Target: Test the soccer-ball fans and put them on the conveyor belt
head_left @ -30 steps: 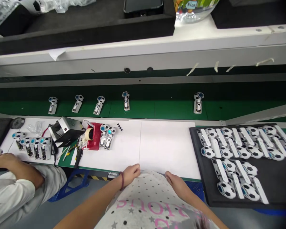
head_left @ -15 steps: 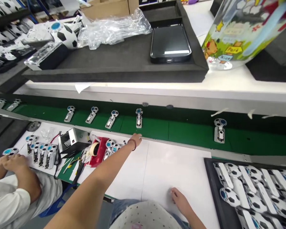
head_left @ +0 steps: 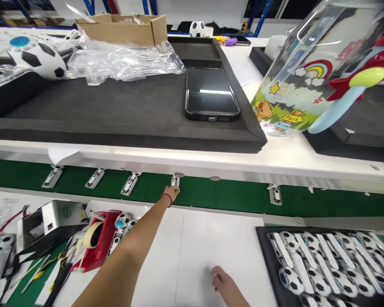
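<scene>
Head view: the left hand (head_left: 173, 192) is stretched far forward onto the green conveyor belt (head_left: 237, 197), fingers closing on the small white football-patterned fan (head_left: 175, 181), whose long axis runs away from the person. The right hand (head_left: 222, 279) rests open on the white counter (head_left: 211, 247), well short of it.

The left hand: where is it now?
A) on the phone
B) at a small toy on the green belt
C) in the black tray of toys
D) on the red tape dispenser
B: the left hand reaches to the small toy on the green belt.
</scene>
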